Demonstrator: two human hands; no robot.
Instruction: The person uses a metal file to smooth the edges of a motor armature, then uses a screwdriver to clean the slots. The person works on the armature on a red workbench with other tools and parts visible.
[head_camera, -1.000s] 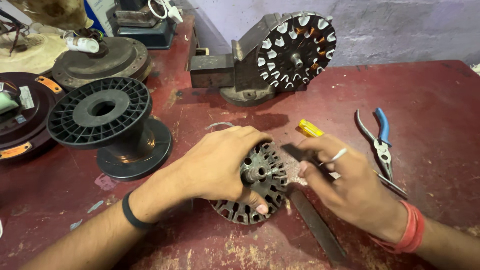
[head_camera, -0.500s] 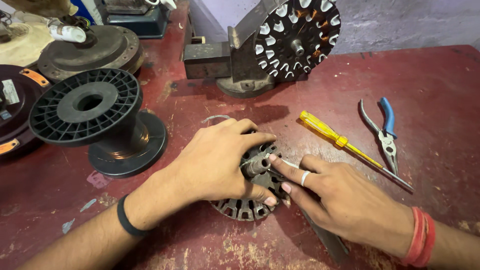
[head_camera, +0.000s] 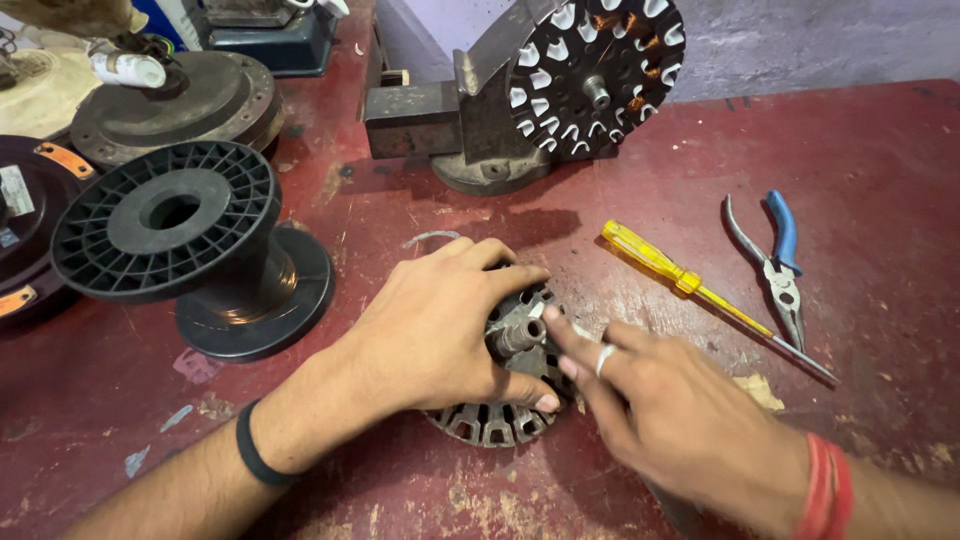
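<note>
Since earlier: right hand shifted onto slotted stator core, screwdriver left on tabletop | core gripped by left hand, lying flat, shaft upward | right fingers extended, nothing held.

The left hand and right hand crowd around the round metal part in the middle of the red table. At ten o'clock stands a big black spool, quite near, so that way is tight. At twelve o'clock the heavy vise blocks the back. At two o'clock lie a yellow screwdriver and the pliers (both flat and low). There is bare table at seven o'clock, and at three o'clock past the tools.
</note>
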